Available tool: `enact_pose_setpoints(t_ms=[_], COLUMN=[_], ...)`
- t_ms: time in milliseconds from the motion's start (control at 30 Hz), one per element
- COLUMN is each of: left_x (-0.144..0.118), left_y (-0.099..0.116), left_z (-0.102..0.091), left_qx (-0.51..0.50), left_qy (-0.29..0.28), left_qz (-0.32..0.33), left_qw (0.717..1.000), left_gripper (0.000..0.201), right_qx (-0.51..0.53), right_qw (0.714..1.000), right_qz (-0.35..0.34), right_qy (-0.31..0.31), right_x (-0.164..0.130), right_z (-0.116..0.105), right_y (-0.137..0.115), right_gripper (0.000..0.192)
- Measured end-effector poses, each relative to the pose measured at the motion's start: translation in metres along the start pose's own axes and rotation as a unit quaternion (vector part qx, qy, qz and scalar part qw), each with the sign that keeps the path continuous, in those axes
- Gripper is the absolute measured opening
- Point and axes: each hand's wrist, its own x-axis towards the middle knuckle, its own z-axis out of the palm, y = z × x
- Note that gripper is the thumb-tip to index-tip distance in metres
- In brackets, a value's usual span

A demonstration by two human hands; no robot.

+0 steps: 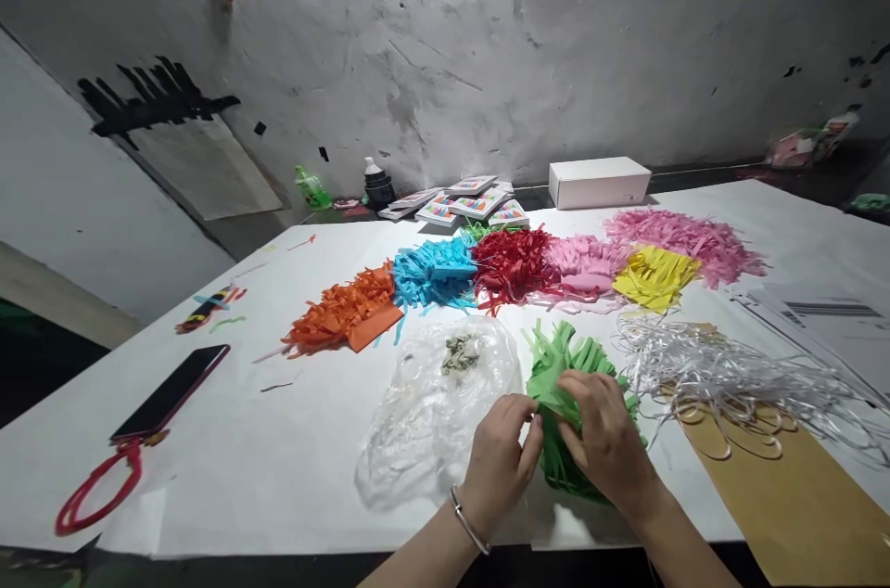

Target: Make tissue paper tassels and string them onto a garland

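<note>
1. Gripping the green fringed paper [556, 367] between curled fingers and thumb, the right hand [606, 432] appears to steady it against the table.
2. Left hand [502, 453]: fingers bent, thumb and forefinger nearly meeting at the paper's left edge. From where I stand, I cannot tell whether anything is pinched between them.
3. Position of green paper: on the white-covered table [264, 467], directly before the person, between the clear plastic bag [410, 430] and the white strands [743, 370]. Such closeness presumably gives both hands short reach.
4. Orange [337, 314], blue [427, 277], red [511, 263], pink [584, 262] and yellow [654, 277] fringed bundles form a row behind, probably grouped by colour to prevent mixing.
5. The phone [171, 393] lies well apart at left, likely to keep the working area free.
6. Markings: the small boxes [473, 203] carry multicoloured print; the white box [599, 185] bears a tiny mark; the printed sheets [820, 319] show dark bars. No brand or wording is legible to me.
</note>
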Motion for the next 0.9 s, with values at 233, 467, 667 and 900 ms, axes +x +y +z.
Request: enact_pose_setpoints(t_ms=[233,467,667,900], left_x=[0.002,0.017,0.028,0.044], left_y=[0.006,0.016,0.019,0.008], left_z=[0.003,0.002,0.007,0.000], left_qx=[0.019,0.082,0.144,0.145], left_qy=[0.094,0.097,0.071,0.080], left_qz=[0.074,0.076,0.127,0.167], left_qw=[0.993,0.989,0.979,0.972], left_gripper=[0.041,0.026,0.015,0.030], right_qx=[-0.040,-0.033,-0.032,-0.056], right_qw=[0.999,0.995,0.997,0.994], right_qz=[0.013,0.088,0.074,0.070], right_qy=[0.001,0.032,0.004,-0.062], right_x=[0.005,0.008,0.011,0.030], right_z=[0.008,0.009,0.007,-0.013], right_y=[-0.002,0.000,0.005,0.019], right_gripper=[0.026,0.016,0.022,0.033])
